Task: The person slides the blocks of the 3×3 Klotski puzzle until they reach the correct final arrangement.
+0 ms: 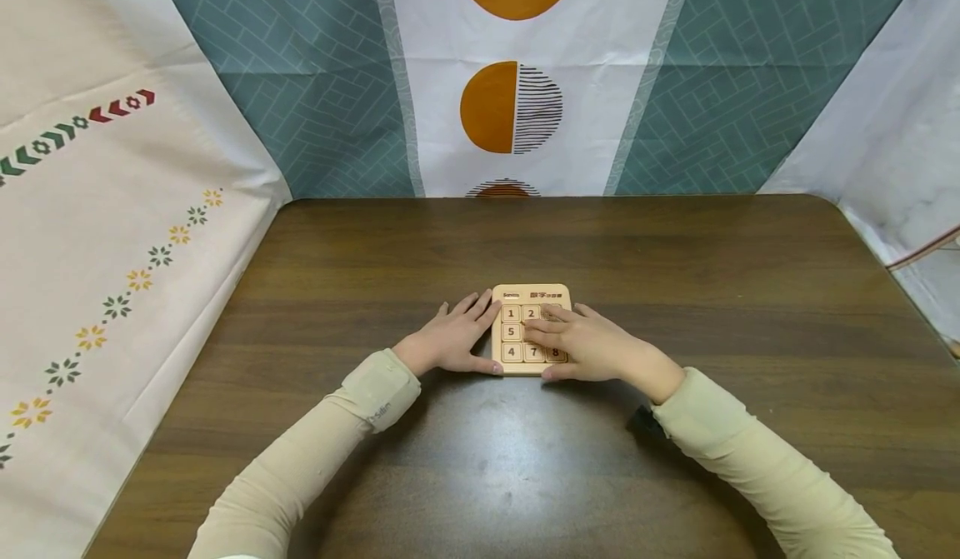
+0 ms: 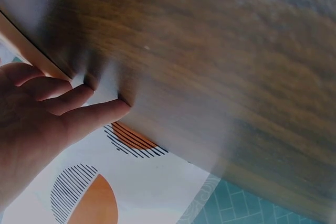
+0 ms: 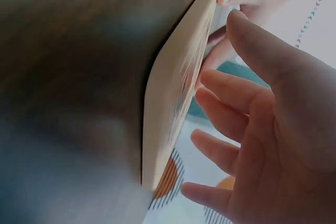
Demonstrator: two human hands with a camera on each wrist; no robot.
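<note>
A light wooden number slide puzzle (image 1: 533, 371) lies flat on the brown table, its numbered tiles facing up. Tiles 1, 2, 5, 4, 7 and 8 can be read; other tiles are covered by fingers. My left hand (image 1: 455, 340) rests along the puzzle's left side with fingers spread, the thumb at its lower left corner. Over the right part of the tiles, my right hand (image 1: 592, 344) reaches in with its fingers extended. In the right wrist view the puzzle (image 3: 163, 108) is seen edge-on, and the right hand's fingers (image 3: 220, 111) are loosely bent, pinching nothing visible.
The brown wooden table (image 1: 375, 251) extends around both hands. A small black object (image 1: 647, 422) shows by the right sleeve. Behind the table hangs a patterned cloth (image 1: 435, 84); an embroidered white cloth (image 1: 112, 251) covers the left side.
</note>
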